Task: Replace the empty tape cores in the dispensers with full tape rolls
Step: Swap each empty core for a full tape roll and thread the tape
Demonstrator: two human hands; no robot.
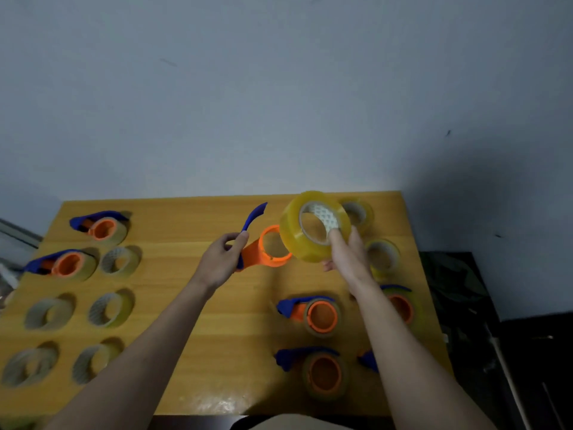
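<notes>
two hands are raised over the wooden tabletop (217,308). left hand (221,259) has its grip closed around the blue handle of an orange dispenser (263,252), thumb up along the handle, the dispenser's orange hub ring bare and facing the camera. right hand (347,256) has its grip closed on a full yellow tape roll (310,226), one finger hooked through the core, others behind; the roll sits just right of the held dispenser's hub, overlapping its edge, contact unclear. behind the held dispenser to the right, two more yellow rolls (359,212) (383,256) rest on the tabletop, partly hidden by the right hand. nearer than the held dispenser, on the right, dispensers (313,315) (319,373) (400,305) lie flat with thin cores on their hubs; a fourth is mostly hidden by the right forearm. far left of the held dispenser, two dispensers (100,226) (63,263) carry tape rolls, and five emptied cores (119,260) (110,310) (48,313) (93,363) (29,366) lie below them, blurry.
</notes>
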